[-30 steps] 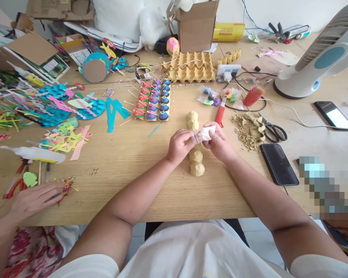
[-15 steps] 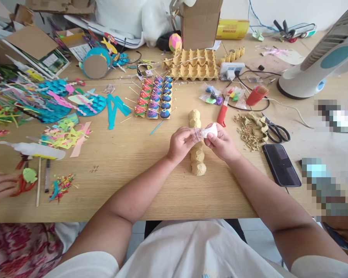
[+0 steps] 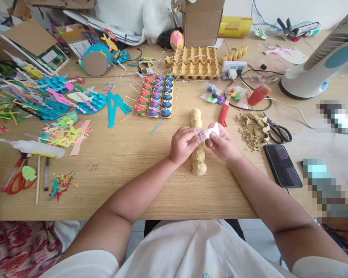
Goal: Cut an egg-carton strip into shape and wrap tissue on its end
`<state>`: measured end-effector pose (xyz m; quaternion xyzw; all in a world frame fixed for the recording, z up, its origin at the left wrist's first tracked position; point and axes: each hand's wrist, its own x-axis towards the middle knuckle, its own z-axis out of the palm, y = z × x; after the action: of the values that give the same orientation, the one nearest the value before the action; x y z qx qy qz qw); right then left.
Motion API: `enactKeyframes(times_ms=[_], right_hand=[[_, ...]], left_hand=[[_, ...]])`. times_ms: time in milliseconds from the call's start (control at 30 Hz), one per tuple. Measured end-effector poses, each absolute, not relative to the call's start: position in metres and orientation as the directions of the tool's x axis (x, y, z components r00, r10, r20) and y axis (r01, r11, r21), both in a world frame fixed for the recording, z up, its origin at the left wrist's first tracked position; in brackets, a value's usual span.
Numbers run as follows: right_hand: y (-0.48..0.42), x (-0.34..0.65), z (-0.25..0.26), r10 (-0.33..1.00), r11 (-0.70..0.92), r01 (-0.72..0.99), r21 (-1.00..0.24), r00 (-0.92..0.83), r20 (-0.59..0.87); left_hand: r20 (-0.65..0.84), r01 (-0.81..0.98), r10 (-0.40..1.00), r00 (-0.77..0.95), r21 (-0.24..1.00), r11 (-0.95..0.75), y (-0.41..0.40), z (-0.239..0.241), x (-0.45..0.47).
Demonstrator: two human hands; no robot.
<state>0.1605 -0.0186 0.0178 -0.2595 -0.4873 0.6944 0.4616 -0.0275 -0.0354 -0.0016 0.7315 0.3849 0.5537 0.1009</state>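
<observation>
Between my hands is a small clear plastic bag [image 3: 200,134] with a soft white lump, which looks like modelling clay [image 3: 212,130], at its right end. The fingers of my left hand [image 3: 181,145] pinch the bag's loose clear part. My right hand [image 3: 224,146] is closed on the white lump, thumb on top. Directly beneath lies a bumpy tan strip of egg carton [image 3: 198,168], pointing away from me and partly covered by my hands. Beyond it, a red-handled utility knife [image 3: 224,115] rests on the table.
Painted egg-carton cups [image 3: 153,96] bristling with thin sticks stand ahead. Black scissors [image 3: 281,133], carton scraps [image 3: 251,133] and a phone [image 3: 282,166] lie right. Leftward are a glue bottle [image 3: 36,147], orange scissors [image 3: 17,182] and paper cuttings [image 3: 60,133]. A white fan [image 3: 304,77] stands back right.
Another person's hand beside the orange scissors at the left has gone out of view. My hands keep nearly the same hold on the bag and white lump. The view has shifted slightly.
</observation>
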Motion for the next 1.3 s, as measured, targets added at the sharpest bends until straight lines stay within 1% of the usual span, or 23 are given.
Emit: enactKeyframes(times_ms=[167,400,500,667,833,967,1100,1200,1300], right_hand=[[-0.0204,0.1592,0.0204,0.875,-0.13,-0.38,-0.916,-0.478,0.074],[-0.0193,0.1603,0.0196,0.877,-0.115,-0.397,-0.911,-0.471,0.095],[-0.018,0.1622,0.0192,0.873,-0.093,-0.358,-0.929,-0.478,0.097],[-0.0166,0.1646,0.0176,0.882,-0.049,-0.267,-0.962,-0.464,0.084],[-0.0191,0.1612,0.0179,0.906,-0.041,-0.304,-0.952,-0.414,0.093],[-0.0204,0.1587,0.0182,0.916,-0.01,-0.298,-0.954,-0.385,0.111],[-0.0197,0.159,0.0173,0.923,0.032,-0.284,-0.958,-0.359,0.138],[-0.0191,0.1602,0.017,0.922,0.061,-0.268,-0.962,-0.354,0.157],[-0.0189,0.1612,0.0178,0.918,0.089,-0.241,-0.967,-0.356,0.173]], left_hand=[[0.723,0.48,0.687,0.074,0.578,-0.66,-0.0366,-0.0008,-0.0268],[0.724,0.419,0.688,0.05,0.61,-0.672,-0.0361,-0.0018,-0.0265],[0.722,0.402,0.691,0.026,0.625,-0.669,-0.0354,-0.0025,-0.0261],[0.679,0.389,0.734,0.016,0.672,-0.63,-0.0351,-0.0035,-0.0249],[0.707,0.418,0.707,-0.013,0.647,-0.638,-0.0365,-0.0046,-0.0238],[0.679,0.397,0.73,-0.074,0.692,-0.603,-0.0365,-0.0054,-0.0235],[0.648,0.347,0.759,-0.069,0.729,-0.59,-0.0351,-0.0064,-0.0238],[0.644,0.335,0.762,-0.07,0.734,-0.59,-0.0346,-0.0078,-0.0242],[0.643,0.36,0.763,-0.074,0.73,-0.581,-0.0345,-0.0091,-0.0243]])
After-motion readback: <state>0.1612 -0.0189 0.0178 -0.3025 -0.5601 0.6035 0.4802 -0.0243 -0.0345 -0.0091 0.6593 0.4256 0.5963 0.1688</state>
